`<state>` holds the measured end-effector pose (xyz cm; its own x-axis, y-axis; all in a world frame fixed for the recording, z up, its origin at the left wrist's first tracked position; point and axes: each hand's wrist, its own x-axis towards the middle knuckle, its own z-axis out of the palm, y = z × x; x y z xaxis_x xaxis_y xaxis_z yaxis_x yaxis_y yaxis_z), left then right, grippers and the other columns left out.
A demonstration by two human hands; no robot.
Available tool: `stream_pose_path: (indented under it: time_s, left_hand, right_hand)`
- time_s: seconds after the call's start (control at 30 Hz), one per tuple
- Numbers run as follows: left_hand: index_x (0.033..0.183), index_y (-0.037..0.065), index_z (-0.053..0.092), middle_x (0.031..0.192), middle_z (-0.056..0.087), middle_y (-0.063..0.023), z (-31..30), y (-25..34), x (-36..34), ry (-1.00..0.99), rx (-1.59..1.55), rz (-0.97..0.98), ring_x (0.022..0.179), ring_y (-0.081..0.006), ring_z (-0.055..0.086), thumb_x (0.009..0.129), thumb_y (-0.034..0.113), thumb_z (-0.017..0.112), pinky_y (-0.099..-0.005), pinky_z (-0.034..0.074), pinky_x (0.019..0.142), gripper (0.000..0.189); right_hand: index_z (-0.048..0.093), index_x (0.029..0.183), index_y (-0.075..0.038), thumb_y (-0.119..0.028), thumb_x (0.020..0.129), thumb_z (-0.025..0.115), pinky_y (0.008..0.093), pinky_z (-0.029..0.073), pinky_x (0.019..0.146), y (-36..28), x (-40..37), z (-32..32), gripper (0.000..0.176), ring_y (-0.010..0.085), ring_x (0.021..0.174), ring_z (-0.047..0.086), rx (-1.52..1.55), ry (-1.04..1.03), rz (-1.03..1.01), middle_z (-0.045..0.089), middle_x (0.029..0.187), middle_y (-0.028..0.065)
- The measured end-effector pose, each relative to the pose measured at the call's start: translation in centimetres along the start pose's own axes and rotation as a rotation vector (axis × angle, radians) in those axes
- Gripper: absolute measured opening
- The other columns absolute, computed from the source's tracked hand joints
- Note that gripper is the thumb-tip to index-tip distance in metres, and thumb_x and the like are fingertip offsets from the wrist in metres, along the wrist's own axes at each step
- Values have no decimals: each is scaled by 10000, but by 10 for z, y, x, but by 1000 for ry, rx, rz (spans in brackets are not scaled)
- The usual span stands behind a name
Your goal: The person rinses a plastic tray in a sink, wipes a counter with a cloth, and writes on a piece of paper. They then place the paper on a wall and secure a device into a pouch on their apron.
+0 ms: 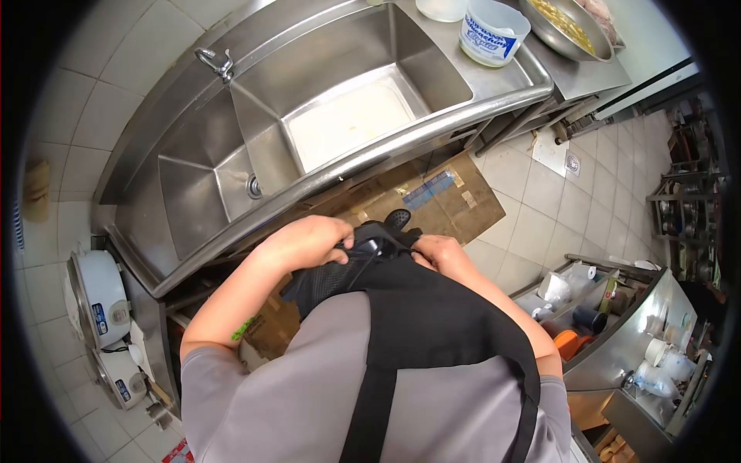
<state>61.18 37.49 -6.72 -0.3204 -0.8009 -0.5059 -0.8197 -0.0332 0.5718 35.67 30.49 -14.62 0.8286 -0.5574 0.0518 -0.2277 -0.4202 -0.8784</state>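
Observation:
My left hand [316, 238] is closed at waist height, its fingers curled on the upper edge of black cloth at the front of my body. My right hand [438, 251] is also closed, pinching the black apron [440, 312] on the other side. The apron hangs over a grey shirt [324, 339], with black straps running to the shoulders. Between the hands the dark cloth is bunched, and a shiny dark patch shows near my left fingers. Part of a black perforated shoe [397, 219] shows below.
Ahead is a steel double sink [332, 177] with a faucet [220, 65] and a white rectangular tray [351, 116]. A labelled plastic tub [494, 35] and a pan of food [559, 27] stand right. Cardboard [455, 201] covers floor tiles. Rice cookers [104, 301] are left; a loaded steel counter [617, 332] is right.

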Motion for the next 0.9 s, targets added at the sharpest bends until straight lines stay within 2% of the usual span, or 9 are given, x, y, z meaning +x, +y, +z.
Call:
stream_pose_path:
  time_s: [0.07, 0.23, 0.33, 0.47, 0.5, 0.6, 0.73, 0.8, 0.9]
  left_hand:
    - [872, 29, 573, 846, 617, -143, 7, -1, -19, -15, 17, -53, 873, -349, 580, 705, 153, 709, -416, 454, 734, 249]
    - [809, 35, 562, 776, 618, -156, 32, -4, -59, 21, 37, -137, 806, -354, 592, 675, 19, 621, -416, 468, 683, 146]
    - [809, 37, 569, 772, 620, -161, 45, -2, -80, 29, 10, -259, 812, -356, 592, 676, 21, 623, -415, 467, 690, 145]
    - [886, 48, 616, 775, 621, -184, 51, -5, -103, -17, -98, -374, 823, -353, 599, 721, 102, 671, -425, 462, 712, 182]
    - [889, 53, 628, 772, 608, -176, 49, -5, -105, -60, -146, -445, 799, -338, 600, 719, 183, 709, -412, 458, 704, 229]
    - [842, 42, 620, 753, 574, -139, 49, -18, -106, 73, -312, -383, 752, -316, 574, 703, 235, 733, -379, 443, 672, 263]
    - [773, 4, 597, 728, 556, -100, 51, -40, -99, 291, -583, -340, 688, -235, 542, 748, 292, 710, -352, 413, 630, 311]
    - [761, 2, 600, 713, 571, -96, 49, -53, -107, 353, -619, -408, 668, -220, 544, 764, 298, 693, -344, 419, 622, 310]
    - [755, 22, 628, 723, 603, -71, 37, -82, -117, 339, -651, -553, 657, -160, 555, 800, 299, 661, -298, 439, 627, 283]
  right_hand:
    - [529, 780, 22, -78, 794, 566, 406, 430, 605, -1, 8, 5, 108, 356, 676, 537, -10, -84, -181, 515, 700, 168]
    - [509, 753, 17, -86, 785, 572, 418, 432, 629, -5, 29, 22, 125, 360, 709, 545, -8, -274, -315, 515, 707, 170]
    - [516, 723, 21, -92, 768, 568, 428, 442, 651, -10, 55, 34, 133, 364, 735, 558, -44, -425, -380, 538, 723, 173]
    - [544, 695, 31, -93, 755, 554, 438, 454, 663, -19, 82, 56, 138, 366, 752, 575, -38, -643, -485, 573, 741, 173]
    - [550, 694, 24, -105, 745, 562, 438, 457, 662, -19, 88, 59, 139, 370, 759, 577, -38, -695, -465, 580, 747, 173]
    - [563, 700, 13, -129, 750, 569, 443, 458, 670, -16, 108, 56, 150, 374, 768, 577, -83, -739, -537, 585, 751, 177]
    - [623, 830, -3, -182, 787, 600, 434, 467, 667, -18, 143, 51, 186, 373, 757, 578, -60, -853, -413, 615, 806, 176]
    - [628, 911, -7, -178, 792, 630, 373, 477, 653, -19, 146, 19, 208, 315, 729, 604, -36, -792, -248, 611, 769, 154]
    - [637, 986, -27, -91, 814, 633, 281, 465, 623, 1, 132, -26, 184, 144, 691, 584, 54, -815, 191, 618, 752, 61]
